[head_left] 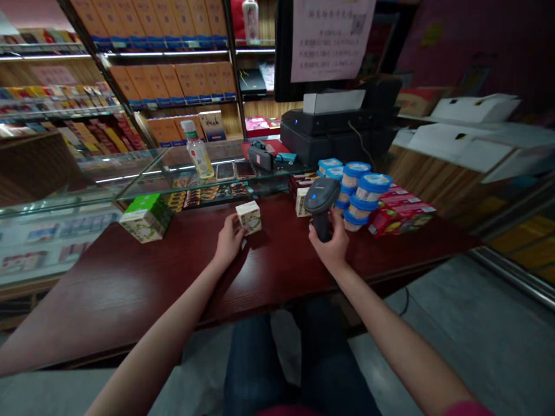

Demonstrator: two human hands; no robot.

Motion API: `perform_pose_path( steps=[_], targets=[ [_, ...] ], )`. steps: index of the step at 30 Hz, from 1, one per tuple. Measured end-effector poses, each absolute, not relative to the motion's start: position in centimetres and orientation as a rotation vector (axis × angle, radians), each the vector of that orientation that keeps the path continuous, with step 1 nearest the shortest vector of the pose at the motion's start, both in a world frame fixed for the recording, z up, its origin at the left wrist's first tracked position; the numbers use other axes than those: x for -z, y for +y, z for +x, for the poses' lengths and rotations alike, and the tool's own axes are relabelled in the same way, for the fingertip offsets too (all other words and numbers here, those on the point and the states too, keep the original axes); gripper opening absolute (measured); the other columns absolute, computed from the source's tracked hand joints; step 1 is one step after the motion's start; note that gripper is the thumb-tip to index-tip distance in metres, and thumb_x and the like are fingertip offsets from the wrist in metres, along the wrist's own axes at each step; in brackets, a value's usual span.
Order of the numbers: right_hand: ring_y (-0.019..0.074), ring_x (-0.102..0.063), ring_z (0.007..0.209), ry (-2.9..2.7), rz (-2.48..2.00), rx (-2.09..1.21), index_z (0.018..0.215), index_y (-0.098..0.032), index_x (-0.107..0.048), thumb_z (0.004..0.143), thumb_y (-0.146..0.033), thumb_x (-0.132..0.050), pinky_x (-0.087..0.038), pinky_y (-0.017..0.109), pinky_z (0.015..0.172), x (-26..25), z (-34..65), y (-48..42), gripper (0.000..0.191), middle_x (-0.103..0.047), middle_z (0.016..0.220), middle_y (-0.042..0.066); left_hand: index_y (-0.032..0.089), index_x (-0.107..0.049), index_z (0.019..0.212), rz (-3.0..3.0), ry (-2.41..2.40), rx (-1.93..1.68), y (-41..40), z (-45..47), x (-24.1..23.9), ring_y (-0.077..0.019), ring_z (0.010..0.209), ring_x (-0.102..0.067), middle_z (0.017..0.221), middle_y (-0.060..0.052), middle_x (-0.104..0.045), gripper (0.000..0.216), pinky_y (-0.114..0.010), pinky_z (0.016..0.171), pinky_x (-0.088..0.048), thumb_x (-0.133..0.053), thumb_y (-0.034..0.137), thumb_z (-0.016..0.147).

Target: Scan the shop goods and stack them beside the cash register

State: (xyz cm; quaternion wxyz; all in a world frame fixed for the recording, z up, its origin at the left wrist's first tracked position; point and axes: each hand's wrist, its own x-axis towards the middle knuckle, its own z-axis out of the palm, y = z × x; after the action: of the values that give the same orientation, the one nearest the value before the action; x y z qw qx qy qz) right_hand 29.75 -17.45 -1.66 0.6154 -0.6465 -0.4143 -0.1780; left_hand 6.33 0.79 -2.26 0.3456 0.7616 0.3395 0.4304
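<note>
Shelves (pixel 173 54) packed with tan boxes (pixel 158 84) fill the background, with a glass display case (pixel 167 164) before them and a dark red wooden surface (pixel 182 257) nearest the person. Over the surface, the left hand (pixel 229 240) pinches a small patterned carton (pixel 248 217) between thumb and fingers; whether its base touches the wood is hard to tell. The right hand (pixel 335 242) is wrapped around the grip of a black barcode scanner (pixel 321 199), held upright near the blue-lidded tubs (pixel 366 199).

Red boxes (pixel 403 211) lie just beyond those stacked tubs, to the right. At the far left of the surface sits a green-and-white box (pixel 147 216); a drink bottle (pixel 199 151) stands on the glass.

The scanner partly hides a second small carton (pixel 302 203) and some tubs. A printed sheet (pixel 332 37) covers much of the monitor (pixel 284 58), both cut off at the top; its lettering is too blurred to read.
</note>
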Motion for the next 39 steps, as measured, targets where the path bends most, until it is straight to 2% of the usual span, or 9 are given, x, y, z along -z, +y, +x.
perform_pose_path(
  steps=[5, 9, 15, 19, 22, 26, 28, 34, 39],
  targets=[
    [0.0381, -0.074, 0.108, -0.803, -1.608, 0.67, 0.138, -0.015, -0.056, 0.076, -0.052, -0.074, -0.061, 0.053, 0.094, 3.1, 34.7, -22.0, 0.075, -0.07, 0.125, 0.022, 0.023, -0.065, 0.125, 2.059, 0.736, -1.016, -3.6, 13.5, 1.8, -0.0284, 0.123, -0.068, 0.13, -0.011, -0.072, 0.041, -0.049, 0.113, -0.051, -0.071, 0.017, 0.085],
    [0.0375, -0.074, 0.109, -0.634, -1.567, 0.778, 0.142, -0.015, -0.052, 0.08, -0.052, -0.07, -0.062, 0.052, 0.091, 3.3, 35.7, -23.2, 0.074, -0.069, 0.125, 0.022, 0.025, -0.071, 0.121, 2.069, 0.682, -0.99, -6.5, 20.2, 1.7, -0.03, 0.121, -0.068, 0.124, -0.011, -0.073, 0.043, -0.05, 0.112, -0.052, -0.076, 0.012, 0.081],
    [0.0374, -0.074, 0.109, -0.595, -1.511, 0.674, 0.142, -0.015, -0.052, 0.084, -0.049, -0.07, -0.061, 0.055, 0.094, 2.8, 35.2, -23.1, 0.07, -0.069, 0.124, 0.023, 0.024, -0.071, 0.123, 1.929, 0.696, -1.06, -8.9, 27.6, 2.6, -0.0294, 0.119, -0.068, 0.127, -0.011, -0.072, 0.043, -0.048, 0.109, -0.054, -0.07, 0.009, 0.083],
    [0.0398, -0.07, 0.119, -0.581, -1.494, 0.622, 0.145, -0.016, -0.049, 0.085, -0.052, -0.068, -0.057, 0.059, 0.103, 2.9, 35.3, -23.2, 0.072, -0.065, 0.13, 0.024, 0.022, -0.069, 0.122, 1.851, 0.745, -1.104, -9.1, 29.4, 2.8, -0.0288, 0.118, -0.069, 0.125, -0.011, -0.073, 0.039, -0.048, 0.109, -0.053, -0.071, 0.011, 0.084],
    [0.04, -0.069, 0.121, -0.574, -1.488, 0.593, 0.147, -0.017, -0.047, 0.086, -0.052, -0.068, -0.056, 0.061, 0.104, 3.0, 35.3, -23.3, 0.073, -0.064, 0.132, 0.024, 0.023, -0.066, 0.122, 1.852, 0.786, -1.099, -9.4, 29.5, 2.5, -0.0295, 0.118, -0.068, 0.125, -0.012, -0.071, 0.038, -0.047, 0.108, -0.053, -0.071, 0.013, 0.086],
    [0.0392, -0.07, 0.119, -0.58, -1.476, 0.599, 0.148, -0.015, -0.046, 0.086, -0.05, -0.069, -0.057, 0.058, 0.102, 3.3, 35.3, -23.2, 0.074, -0.063, 0.134, 0.025, 0.02, -0.055, 0.13, 1.874, 0.889, -1.088, -10.4, 29.3, 1.6, -0.0323, 0.123, -0.066, 0.142, -0.02, -0.054, 0.042, -0.045, 0.103, -0.053, -0.069, 0.016, 0.091],
    [0.0398, -0.07, 0.119, -0.61, -1.488, 0.631, 0.147, -0.013, -0.047, 0.085, -0.05, -0.069, -0.058, 0.057, 0.101, 3.6, 35.5, -23.2, 0.076, -0.063, 0.133, 0.025, 0.019, -0.051, 0.131, 1.92, 0.929, -1.067, -10.9, 29.2, 1.2, -0.0343, 0.124, -0.065, 0.143, -0.023, -0.05, 0.043, -0.045, 0.101, -0.054, -0.069, 0.017, 0.092],
    [0.0374, -0.075, 0.108, -0.924, -1.609, 0.748, 0.143, -0.013, -0.054, 0.083, -0.048, -0.073, -0.063, 0.05, 0.092, 3.4, 35.4, -22.8, 0.072, -0.071, 0.125, 0.022, 0.018, -0.052, 0.125, 2.377, 0.936, -0.898, -8.9, 26.3, 1.0, -0.0286, 0.12, -0.065, 0.129, -0.017, -0.059, 0.04, -0.037, 0.094, -0.056, -0.073, 0.02, 0.092],
    [0.0328, -0.079, 0.099, -1.275, -1.571, 0.668, 0.139, -0.016, -0.06, 0.087, -0.043, -0.071, -0.065, 0.044, 0.087, 2.5, 31.5, -18.8, 0.059, -0.076, 0.121, 0.018, 0.021, -0.06, 0.123, 2.966, 0.929, -0.821, -2.4, 15.0, 1.1, -0.0274, 0.121, -0.065, 0.13, -0.013, -0.065, 0.032, -0.037, 0.1, -0.053, -0.071, 0.026, 0.094]
  ],
)
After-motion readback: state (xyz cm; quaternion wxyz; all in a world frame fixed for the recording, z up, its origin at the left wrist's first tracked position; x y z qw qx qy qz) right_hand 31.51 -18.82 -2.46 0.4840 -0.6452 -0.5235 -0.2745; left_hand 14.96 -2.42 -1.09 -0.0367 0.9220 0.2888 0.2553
